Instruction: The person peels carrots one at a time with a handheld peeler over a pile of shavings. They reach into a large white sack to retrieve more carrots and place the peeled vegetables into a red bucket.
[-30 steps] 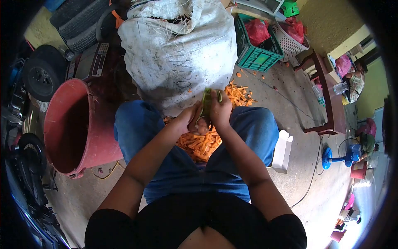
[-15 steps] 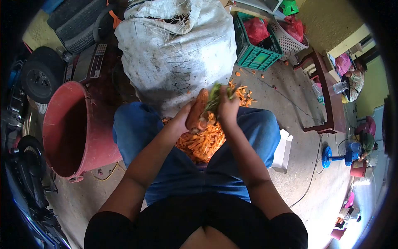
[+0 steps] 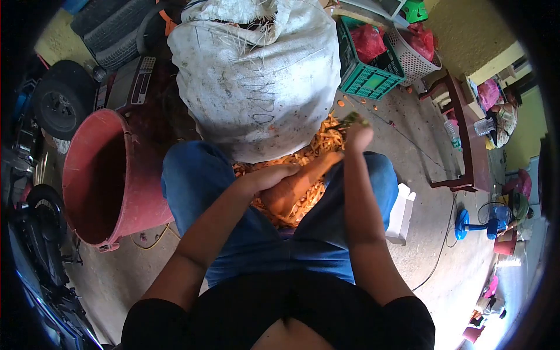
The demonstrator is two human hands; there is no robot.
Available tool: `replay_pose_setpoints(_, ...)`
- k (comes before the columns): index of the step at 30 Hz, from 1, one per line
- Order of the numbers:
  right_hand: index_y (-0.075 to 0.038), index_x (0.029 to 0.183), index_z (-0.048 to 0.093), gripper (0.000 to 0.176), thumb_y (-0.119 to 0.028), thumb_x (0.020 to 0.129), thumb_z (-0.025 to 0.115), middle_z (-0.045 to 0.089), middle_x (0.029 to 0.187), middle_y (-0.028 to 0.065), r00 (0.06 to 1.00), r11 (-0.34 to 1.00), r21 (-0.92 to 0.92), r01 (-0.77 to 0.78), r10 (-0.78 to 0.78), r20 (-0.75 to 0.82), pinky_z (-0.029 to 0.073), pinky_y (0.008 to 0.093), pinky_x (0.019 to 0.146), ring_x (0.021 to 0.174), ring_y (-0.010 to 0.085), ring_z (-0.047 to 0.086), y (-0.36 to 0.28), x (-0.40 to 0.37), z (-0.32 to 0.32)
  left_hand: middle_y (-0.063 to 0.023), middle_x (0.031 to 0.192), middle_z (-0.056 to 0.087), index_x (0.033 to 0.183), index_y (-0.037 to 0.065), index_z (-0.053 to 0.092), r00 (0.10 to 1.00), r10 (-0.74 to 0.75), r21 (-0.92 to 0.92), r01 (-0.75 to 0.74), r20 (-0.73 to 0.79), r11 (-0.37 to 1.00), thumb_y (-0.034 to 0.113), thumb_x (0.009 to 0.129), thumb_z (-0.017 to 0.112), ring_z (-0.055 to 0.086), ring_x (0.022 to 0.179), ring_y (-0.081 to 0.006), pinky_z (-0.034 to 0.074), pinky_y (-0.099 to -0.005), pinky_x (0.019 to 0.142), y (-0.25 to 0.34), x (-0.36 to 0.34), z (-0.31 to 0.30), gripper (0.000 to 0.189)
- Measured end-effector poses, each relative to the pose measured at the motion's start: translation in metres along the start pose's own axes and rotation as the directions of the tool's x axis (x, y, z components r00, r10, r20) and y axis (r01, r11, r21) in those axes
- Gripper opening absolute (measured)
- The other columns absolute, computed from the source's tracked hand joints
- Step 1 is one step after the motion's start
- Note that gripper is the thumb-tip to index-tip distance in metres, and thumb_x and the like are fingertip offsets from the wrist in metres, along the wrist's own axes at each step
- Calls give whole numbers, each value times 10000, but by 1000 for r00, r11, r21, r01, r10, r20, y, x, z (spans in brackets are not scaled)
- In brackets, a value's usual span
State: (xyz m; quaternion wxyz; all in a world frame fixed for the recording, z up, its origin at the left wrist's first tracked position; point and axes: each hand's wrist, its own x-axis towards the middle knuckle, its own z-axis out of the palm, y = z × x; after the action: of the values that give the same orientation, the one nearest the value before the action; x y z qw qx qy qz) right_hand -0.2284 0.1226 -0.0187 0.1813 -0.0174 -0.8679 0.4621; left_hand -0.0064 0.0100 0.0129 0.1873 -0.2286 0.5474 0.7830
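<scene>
A large orange carrot [image 3: 294, 189] lies slantwise over the pile of peelings between the knees, its narrower end toward the upper right. My left hand [image 3: 271, 178] is closed around its upper left side. My right hand [image 3: 359, 139] is closed beside the right knee, just past the carrot's narrow end and apart from it. From its top sticks out a blurred green thing [image 3: 353, 120], dark in places, whose kind I cannot make out. Orange carrot peelings [image 3: 329, 139] are heaped between the legs and against the sack.
A big white woven sack [image 3: 256, 87] stands in front. To the left is a red tub [image 3: 149, 181]; tyres and a motorbike are beyond it. A green crate [image 3: 373, 87], a white basket [image 3: 414, 67] and a blue fan [image 3: 481, 223] are on the right. People sit at the far right.
My right hand has moved right and slightly down, away from the carrot, with the green thing. The carrot has swung from near upright to a slant, its narrow end now pointing upper right.
</scene>
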Motion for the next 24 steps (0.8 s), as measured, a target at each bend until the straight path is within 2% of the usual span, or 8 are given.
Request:
replay_pose_setpoints(1,18,651,538,241,-181,781,503,524,539,74,951,918,251,-306,284,121,374,305,450,469,145,463,-10,7,-14,-71,880,544,1027,3,456,1000,3,-108,-6,-20,994,318,814,449,539,714,-136,454,-262,629,8,-8,6,380)
replay_pose_setpoints(2,18,651,538,241,-181,781,503,524,539,74,952,919,251,-304,283,120,374,305,450,469,145,463,-18,4,-20,-85,917,533,1042,4,435,999,6,-215,-14,-36,977,281,815,463,545,763,-165,464,-298,649,13,-13,10,360)
replay_pose_setpoints(4,7,655,538,227,-176,785,499,485,519,43,990,881,456,-126,80,117,351,281,442,459,111,407,-36,-10,-30,-96,894,532,1052,13,425,988,149,-337,-153,-39,929,309,800,484,547,750,-178,463,-316,651,22,-9,5,393)
replay_pose_setpoints(9,5,825,526,237,-229,806,493,532,670,63,845,725,600,-339,-46,533,385,247,530,576,121,468,-65,-80,-38,-77,757,542,972,56,477,997,55,-581,-76,-55,810,377,804,438,561,635,-179,488,-328,545,23,7,-11,364)
replay_pose_setpoints(12,4,787,517,231,-220,814,468,527,655,125,807,848,530,20,-326,493,401,293,565,579,189,492,-87,-117,-47,-66,701,557,936,38,481,992,117,-610,-65,45,789,350,836,353,560,541,-180,495,-312,467,29,1,-7,352)
replay_pose_setpoints(17,3,780,536,207,-187,813,460,558,661,80,829,920,359,160,-322,457,393,265,553,605,124,485,-85,-107,-42,-104,792,557,952,-1,464,989,112,-584,-38,92,811,295,861,301,569,630,-177,496,-317,566,-2,24,-21,350)
replay_pose_setpoints(22,20,758,560,244,-197,812,463,577,648,124,994,971,227,-69,47,99,406,283,503,545,170,523,-26,-5,-26,-129,842,548,994,-17,443,993,24,-398,25,118,917,310,846,374,569,689,-206,484,-339,607,13,-11,-1,365)
replay_pose_setpoints(24,23,738,556,243,-186,813,458,578,649,117,941,841,424,-335,317,114,402,272,491,543,162,523,-20,8,-26,-154,862,540,1022,-19,424,999,37,-403,-33,3,915,327,836,398,565,694,-231,484,-349,609,21,-17,2,393)
